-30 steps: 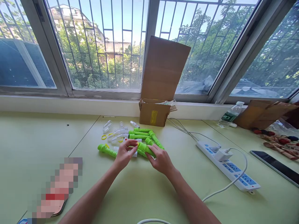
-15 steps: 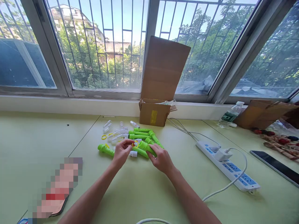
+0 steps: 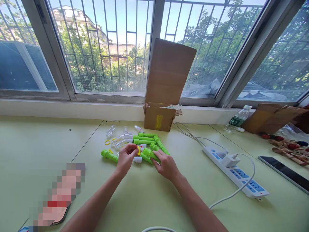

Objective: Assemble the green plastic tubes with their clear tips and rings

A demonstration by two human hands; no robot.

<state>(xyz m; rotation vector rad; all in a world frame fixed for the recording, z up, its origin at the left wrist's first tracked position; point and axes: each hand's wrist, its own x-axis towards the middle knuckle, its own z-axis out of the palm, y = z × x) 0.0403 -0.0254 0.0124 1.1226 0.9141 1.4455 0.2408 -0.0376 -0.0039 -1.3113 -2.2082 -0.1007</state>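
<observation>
My left hand (image 3: 126,157) pinches a small yellow ring (image 3: 138,150) between thumb and fingers, just left of the end of a green plastic tube (image 3: 151,154). My right hand (image 3: 165,165) is wrapped round that green tube and holds it low over the table. Behind the hands lies a heap of several more green tubes (image 3: 147,139), clear and white small parts (image 3: 120,139) and loose yellow rings (image 3: 107,142). One green tube (image 3: 109,155) lies left of my left hand.
An open cardboard box (image 3: 159,116) stands at the window sill behind the heap. A white power strip (image 3: 238,174) with a plugged charger and cables lies to the right, then a dark phone (image 3: 285,172), a water bottle (image 3: 238,118) and another cardboard box (image 3: 271,117).
My left hand has taken up a yellow ring and brought it near the tube's end. My right hand has lowered the green tube slightly.
</observation>
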